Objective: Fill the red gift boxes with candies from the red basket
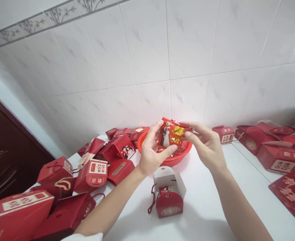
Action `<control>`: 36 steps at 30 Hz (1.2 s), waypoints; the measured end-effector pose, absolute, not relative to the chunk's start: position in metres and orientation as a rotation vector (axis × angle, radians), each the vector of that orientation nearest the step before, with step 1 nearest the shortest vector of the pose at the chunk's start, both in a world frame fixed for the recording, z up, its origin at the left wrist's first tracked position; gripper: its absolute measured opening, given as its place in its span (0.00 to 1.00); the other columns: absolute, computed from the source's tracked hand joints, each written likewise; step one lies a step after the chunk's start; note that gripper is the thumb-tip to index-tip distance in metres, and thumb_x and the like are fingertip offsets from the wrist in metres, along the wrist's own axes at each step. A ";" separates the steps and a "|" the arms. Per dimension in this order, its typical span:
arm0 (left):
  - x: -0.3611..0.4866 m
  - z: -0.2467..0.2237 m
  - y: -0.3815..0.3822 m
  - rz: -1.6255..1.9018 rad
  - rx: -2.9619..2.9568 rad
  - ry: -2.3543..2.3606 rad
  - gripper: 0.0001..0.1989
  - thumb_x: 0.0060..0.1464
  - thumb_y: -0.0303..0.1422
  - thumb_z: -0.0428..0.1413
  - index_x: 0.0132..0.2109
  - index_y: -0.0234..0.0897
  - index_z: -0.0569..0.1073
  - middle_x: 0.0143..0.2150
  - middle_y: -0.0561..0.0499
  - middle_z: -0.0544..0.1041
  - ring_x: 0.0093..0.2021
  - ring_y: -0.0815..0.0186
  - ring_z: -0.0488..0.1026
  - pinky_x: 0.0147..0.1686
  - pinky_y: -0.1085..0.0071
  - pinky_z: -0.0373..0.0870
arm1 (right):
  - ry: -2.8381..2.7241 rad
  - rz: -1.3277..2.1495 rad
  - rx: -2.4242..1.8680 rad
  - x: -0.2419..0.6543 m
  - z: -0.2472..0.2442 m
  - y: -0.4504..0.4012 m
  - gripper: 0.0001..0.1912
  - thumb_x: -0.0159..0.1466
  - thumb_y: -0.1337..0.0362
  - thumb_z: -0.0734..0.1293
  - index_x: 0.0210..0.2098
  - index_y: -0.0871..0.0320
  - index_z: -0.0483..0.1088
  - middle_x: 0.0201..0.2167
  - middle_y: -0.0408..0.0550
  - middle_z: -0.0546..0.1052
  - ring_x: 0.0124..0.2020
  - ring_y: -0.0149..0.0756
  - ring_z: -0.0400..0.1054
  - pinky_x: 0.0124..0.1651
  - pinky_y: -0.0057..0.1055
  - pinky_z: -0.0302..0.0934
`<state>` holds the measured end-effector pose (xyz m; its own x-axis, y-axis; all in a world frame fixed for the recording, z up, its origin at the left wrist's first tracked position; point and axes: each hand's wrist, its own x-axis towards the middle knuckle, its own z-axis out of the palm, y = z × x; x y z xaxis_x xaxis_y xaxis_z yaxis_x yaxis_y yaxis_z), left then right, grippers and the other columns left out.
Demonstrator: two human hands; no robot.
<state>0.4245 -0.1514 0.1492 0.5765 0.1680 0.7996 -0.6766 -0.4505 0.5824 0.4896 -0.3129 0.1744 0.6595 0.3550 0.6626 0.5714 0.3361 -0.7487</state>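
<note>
A red packet with a printed couple and gold lettering is held up between my two hands, above a red plastic basin. My left hand has its fingers and thumb around the packet's left and lower side. The thumb and fingers of my right hand pinch its right edge. In the basin, more red wrapped pieces show partly behind the packet. Nearer to me stands an open red box with raised flaps, a cord at its left and a small red wrapped item inside.
Several red boxes are piled on the left of the white table. More red boxes and a flat red printed piece lie on the right. A tiled wall rises behind the table.
</note>
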 end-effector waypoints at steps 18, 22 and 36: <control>0.414 0.142 -0.155 1.079 1.865 -0.432 0.39 0.51 0.39 0.68 0.67 0.48 0.63 0.63 0.44 0.69 0.61 0.52 0.70 0.59 0.53 0.72 | -0.877 -0.099 -1.179 0.486 0.178 -0.324 0.12 0.61 0.55 0.74 0.41 0.52 0.80 0.41 0.48 0.83 0.38 0.40 0.79 0.39 0.38 0.78; 0.415 0.142 -0.158 1.034 1.812 -0.386 0.40 0.50 0.40 0.68 0.67 0.46 0.63 0.64 0.42 0.69 0.62 0.50 0.69 0.59 0.51 0.72 | -0.881 -0.121 -1.209 0.486 0.179 -0.324 0.12 0.62 0.54 0.73 0.42 0.52 0.79 0.42 0.48 0.83 0.38 0.41 0.79 0.38 0.38 0.78; 0.417 0.135 -0.149 1.040 1.842 -0.438 0.41 0.50 0.37 0.68 0.68 0.46 0.62 0.64 0.42 0.69 0.60 0.52 0.72 0.59 0.54 0.72 | -0.879 -0.145 -1.235 0.495 0.173 -0.321 0.13 0.61 0.55 0.73 0.44 0.52 0.78 0.43 0.48 0.82 0.37 0.41 0.79 0.39 0.38 0.78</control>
